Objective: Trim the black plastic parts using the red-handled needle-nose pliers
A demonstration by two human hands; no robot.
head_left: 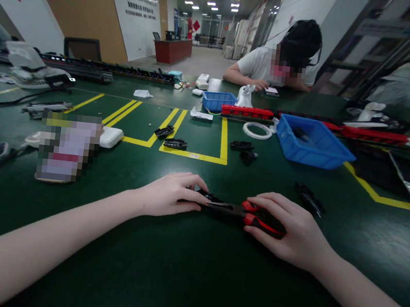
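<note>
My left grip [174, 196] pinches a small black part [213, 198], so I should squeeze gently with my right grip [288, 226], wrapped round red-handled pliers [233, 210] at three o'clock.

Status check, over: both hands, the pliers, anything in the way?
Right hand on red-handled pliers. Left hand at pliers' tips, its grip mostly hidden. Loose black part beyond right hand, apart from pliers, not blocking.
</note>
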